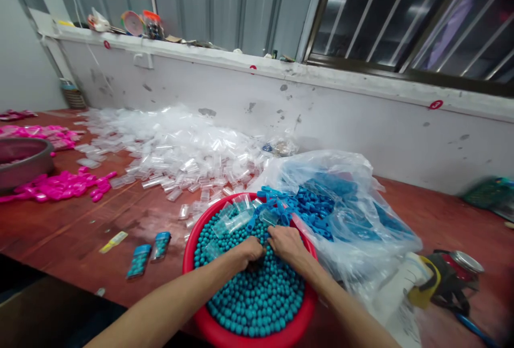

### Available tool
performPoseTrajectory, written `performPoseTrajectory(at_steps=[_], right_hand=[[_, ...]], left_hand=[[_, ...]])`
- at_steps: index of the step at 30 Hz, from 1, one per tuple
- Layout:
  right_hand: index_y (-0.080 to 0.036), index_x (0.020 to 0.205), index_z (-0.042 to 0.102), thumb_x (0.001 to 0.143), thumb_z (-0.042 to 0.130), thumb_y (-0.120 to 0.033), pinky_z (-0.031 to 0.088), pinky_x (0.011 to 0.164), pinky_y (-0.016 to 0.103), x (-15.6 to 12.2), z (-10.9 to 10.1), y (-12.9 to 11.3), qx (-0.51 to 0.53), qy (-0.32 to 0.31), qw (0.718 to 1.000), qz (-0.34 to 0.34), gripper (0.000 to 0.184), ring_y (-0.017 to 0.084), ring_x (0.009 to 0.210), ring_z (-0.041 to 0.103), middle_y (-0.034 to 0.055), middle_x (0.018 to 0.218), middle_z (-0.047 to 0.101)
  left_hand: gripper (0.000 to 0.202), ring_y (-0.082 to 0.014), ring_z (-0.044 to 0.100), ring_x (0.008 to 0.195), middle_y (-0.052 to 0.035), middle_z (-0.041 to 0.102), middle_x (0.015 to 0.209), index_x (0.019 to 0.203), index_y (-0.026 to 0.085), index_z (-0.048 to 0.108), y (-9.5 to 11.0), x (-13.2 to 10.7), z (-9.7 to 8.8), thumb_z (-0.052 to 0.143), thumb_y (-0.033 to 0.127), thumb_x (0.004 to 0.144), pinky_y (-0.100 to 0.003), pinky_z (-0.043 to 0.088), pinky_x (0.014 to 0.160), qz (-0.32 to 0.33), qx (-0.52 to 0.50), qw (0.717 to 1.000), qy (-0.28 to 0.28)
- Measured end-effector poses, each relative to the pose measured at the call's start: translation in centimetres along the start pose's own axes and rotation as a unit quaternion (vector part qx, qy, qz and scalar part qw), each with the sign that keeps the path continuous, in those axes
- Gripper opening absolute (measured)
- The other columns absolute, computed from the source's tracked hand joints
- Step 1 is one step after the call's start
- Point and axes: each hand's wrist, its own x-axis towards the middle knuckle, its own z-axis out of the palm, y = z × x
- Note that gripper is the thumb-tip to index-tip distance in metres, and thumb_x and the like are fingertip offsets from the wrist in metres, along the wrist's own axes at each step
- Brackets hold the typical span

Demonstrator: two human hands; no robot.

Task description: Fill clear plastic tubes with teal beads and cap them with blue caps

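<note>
A red basin (310, 305) full of teal beads (257, 305) stands at the front edge of the table. My left hand (252, 252) is curled low over the beads, its fingertips hidden. Right beside it, my right hand (286, 242) bends its fingers down at the bead surface; whatever it grips is not visible. Clear plastic tubes (236, 222) and several blue plastic pieces (277, 206) lie on the beads just beyond both hands. To the left, two small bead-filled containers (138, 261) with blue lids rest on the red table.
Clear plastic tubes (193, 150) are heaped at the back. A transparent bag (361, 214) of blue pieces lies right of the basin. Pink pieces (64, 184) and a dark bowl (28, 168) sit far left. A jar with a metal lid (466, 265) is at right.
</note>
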Motion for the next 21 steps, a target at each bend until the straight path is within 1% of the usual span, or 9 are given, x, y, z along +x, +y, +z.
performPoseTrajectory(at_steps=[2, 4, 7, 9, 12, 14, 18, 19, 21], right_hand=[[-0.023, 0.101, 0.058, 0.084, 0.045, -0.028, 0.039, 0.067, 0.025, -0.3, -0.4, 0.6, 0.017, 0.012, 1.000, -0.003, 0.021, 0.017, 0.083, 0.058, 0.0036, 0.088, 0.063], [-0.026, 0.103, 0.058, 0.083, 0.047, -0.032, 0.037, 0.073, 0.025, -0.7, -0.8, 1.0, 0.032, 0.031, 0.999, 0.006, 0.023, 0.017, 0.087, 0.056, 0.0028, 0.092, 0.060], [-0.023, 0.091, 0.062, 0.080, 0.053, -0.031, 0.034, 0.081, 0.031, -1.4, -1.2, 0.8, 0.041, 0.075, 0.996, 0.007, 0.017, 0.019, 0.090, 0.053, 0.0051, 0.095, 0.057], [-0.020, 0.089, 0.060, 0.080, 0.053, -0.029, 0.034, 0.082, 0.033, -1.6, -1.3, 0.5, 0.055, 0.094, 0.994, 0.001, 0.015, 0.021, 0.090, 0.053, 0.0064, 0.094, 0.058], [-0.018, 0.096, 0.054, 0.083, 0.048, -0.029, 0.038, 0.072, 0.027, -1.5, -1.2, 0.3, 0.124, 0.075, 0.989, 0.000, 0.018, 0.019, 0.083, 0.057, 0.0054, 0.086, 0.061], [-0.019, 0.103, 0.050, 0.085, 0.045, -0.030, 0.039, 0.068, 0.025, -1.4, -1.0, 0.4, 0.162, 0.063, 0.985, -0.001, 0.022, 0.018, 0.082, 0.059, 0.0040, 0.086, 0.063], [-0.020, 0.102, 0.052, 0.087, 0.038, -0.023, 0.039, 0.073, 0.025, -1.7, -0.3, 1.0, 0.127, 0.045, 0.991, 0.006, 0.021, 0.018, 0.089, 0.058, 0.0055, 0.092, 0.063], [-0.019, 0.099, 0.054, 0.087, 0.036, -0.020, 0.039, 0.072, 0.025, -1.8, -0.1, 1.1, 0.109, 0.032, 0.993, 0.012, 0.022, 0.019, 0.088, 0.058, 0.0063, 0.091, 0.063], [-0.018, 0.093, 0.057, 0.085, 0.034, -0.016, 0.040, 0.070, 0.026, -2.1, 0.4, 0.9, 0.085, 0.010, 0.996, 0.029, 0.024, 0.020, 0.083, 0.059, 0.0080, 0.088, 0.063]], left_hand=[[0.013, -0.0117, 0.043, 0.037, 0.0062, 0.039, 0.041, 0.064, 0.017, 0.045, -0.3, -0.1, -0.4, 0.050, 0.026, 0.074, -0.026, 0.036, 0.042, -0.032, -0.031, 0.999, -0.032], [0.012, -0.0107, 0.042, 0.038, 0.0069, 0.039, 0.043, 0.066, 0.018, 0.044, -0.4, -0.3, -0.8, 0.050, 0.027, 0.072, -0.024, 0.035, 0.041, -0.039, -0.062, 0.996, -0.059], [0.019, -0.0097, 0.045, 0.046, 0.0065, 0.043, 0.052, 0.071, 0.019, 0.045, -0.2, -0.8, -1.3, 0.056, 0.033, 0.065, -0.022, 0.038, 0.045, -0.020, -0.103, 0.991, -0.084], [0.024, -0.0098, 0.048, 0.052, 0.0057, 0.047, 0.058, 0.074, 0.019, 0.046, -0.1, -1.2, -1.6, 0.057, 0.037, 0.062, -0.023, 0.040, 0.048, -0.006, -0.112, 0.990, -0.088], [0.020, -0.0104, 0.052, 0.057, 0.0050, 0.049, 0.062, 0.077, 0.019, 0.047, -0.1, -1.8, -2.0, 0.053, 0.035, 0.066, -0.024, 0.043, 0.053, 0.005, -0.088, 0.994, -0.070], [0.015, -0.0122, 0.054, 0.058, 0.0039, 0.051, 0.061, 0.077, 0.019, 0.049, -0.2, -2.0, -2.3, 0.050, 0.032, 0.070, -0.026, 0.044, 0.055, 0.006, -0.042, 0.998, -0.041], [0.012, -0.0205, 0.058, 0.066, -0.0014, 0.054, 0.060, 0.068, 0.015, 0.054, -0.6, -1.9, -2.6, 0.060, 0.026, 0.068, -0.030, 0.044, 0.058, -0.004, 0.095, 0.995, 0.025], [0.013, -0.0211, 0.059, 0.071, -0.0029, 0.056, 0.065, 0.071, 0.014, 0.056, -0.6, -1.6, -2.5, 0.061, 0.025, 0.069, -0.031, 0.045, 0.061, -0.002, 0.125, 0.992, 0.034], [0.019, -0.0193, 0.058, 0.082, -0.0053, 0.060, 0.085, 0.088, 0.013, 0.058, -0.6, -1.0, -2.0, 0.058, 0.028, 0.075, -0.033, 0.047, 0.069, 0.017, 0.176, 0.983, 0.044]])
